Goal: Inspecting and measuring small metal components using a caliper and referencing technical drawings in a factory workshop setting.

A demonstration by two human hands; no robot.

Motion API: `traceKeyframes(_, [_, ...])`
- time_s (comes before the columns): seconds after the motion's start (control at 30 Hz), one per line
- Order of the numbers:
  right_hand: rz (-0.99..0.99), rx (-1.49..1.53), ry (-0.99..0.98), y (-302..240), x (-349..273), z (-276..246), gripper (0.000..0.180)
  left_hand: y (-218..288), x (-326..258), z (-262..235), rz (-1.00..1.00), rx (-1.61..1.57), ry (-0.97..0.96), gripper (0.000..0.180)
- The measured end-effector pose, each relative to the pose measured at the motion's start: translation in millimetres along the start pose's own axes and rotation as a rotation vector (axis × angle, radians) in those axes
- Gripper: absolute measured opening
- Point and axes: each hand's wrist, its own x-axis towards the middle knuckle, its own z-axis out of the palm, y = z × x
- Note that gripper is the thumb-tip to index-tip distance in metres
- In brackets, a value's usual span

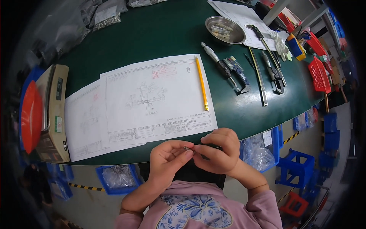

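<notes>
Close to my body, just in front of the table's near edge, both my hands meet at a small shiny metal part (186, 148). My left hand (167, 157) pinches it between thumb and index finger. The fingertips of my right hand (220, 152) close on its other side. Most of the part is hidden by my fingers, so its exact shape cannot be made out. Beyond my hands lies a printed technical drawing (126, 110), with a yellow pencil (202, 86) along its right side. A second drawing sheet (82, 126) shows partly from under it.
A beige scale (53, 114) with a red tray stands at the left. Micrometers (225, 68), a steel ruler (259, 78) and a caliper (268, 49) lie at the right, near a metal bowl (225, 23) of small parts. Bagged parts (106, 17) sit at the far left.
</notes>
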Motion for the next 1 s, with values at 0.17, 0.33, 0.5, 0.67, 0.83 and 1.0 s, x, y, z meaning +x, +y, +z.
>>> traceKeyframes(0.17, [-0.08, -0.014, -0.026, 4.8, 2.9, -2.3, 0.032, 5.6, 4.0, -2.2, -0.022, 0.111, -0.103, 0.02])
traceKeyframes(0.33, [-0.018, 0.096, -0.11, -0.6, 3.3, -7.5, 0.033, 5.1, 3.4, -4.0, -0.081, 0.164, -0.203, 0.019])
traceKeyframes(0.5, [-0.006, 0.241, -0.156, -0.2, -0.6, -9.5, 0.024, -0.9, -0.6, -7.0, -0.114, 0.137, -0.278, 0.016])
traceKeyframes(0.67, [-0.025, 0.259, -0.247, 3.1, 7.2, -23.0, 0.032, -1.8, 0.2, -4.1, -0.108, 0.11, -0.253, 0.016])
traceKeyframes(0.83, [0.183, 0.028, -0.109, 75.7, 23.4, -62.7, 0.027, 9.5, -3.4, -5.6, 0.018, 0.118, -0.021, 0.014])
traceKeyframes(1.0, [0.551, -0.391, 0.074, 135.9, 5.1, -101.2, 0.009, 13.9, -15.3, -32.6, 0.364, 0.274, 0.247, 0.014])
